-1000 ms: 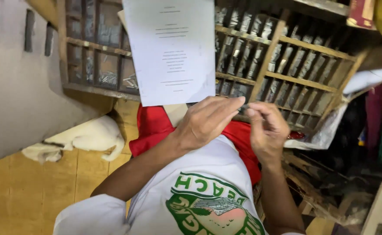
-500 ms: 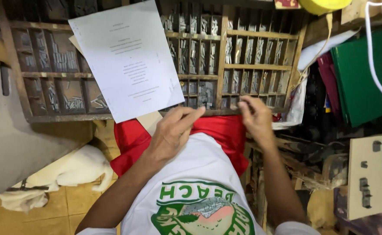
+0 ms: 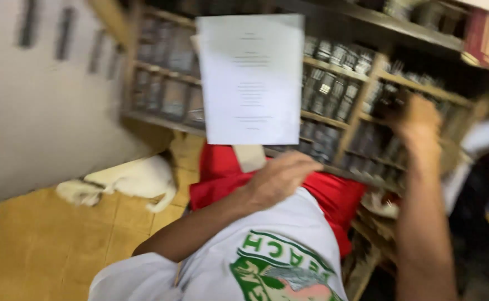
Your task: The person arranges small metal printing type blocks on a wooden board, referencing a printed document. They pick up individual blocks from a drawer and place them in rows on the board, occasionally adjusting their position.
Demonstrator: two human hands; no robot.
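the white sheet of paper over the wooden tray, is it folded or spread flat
Spread flat. The white sheet of paper shows its full rectangle with no crease, propped upright against the compartmented wooden tray. Neither hand touches it.

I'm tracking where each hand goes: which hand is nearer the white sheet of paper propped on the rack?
Left. The left hand is just below the white sheet, near its lower edge. The right hand reaches into the wooden rack, well off to the sheet's right.

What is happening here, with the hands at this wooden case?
A person stands at a wooden case split into many small compartments of dark metal pieces. The right hand reaches into a compartment on the right. The left hand is held near the waist; the blur hides what it holds. A printed sheet hangs before the case.
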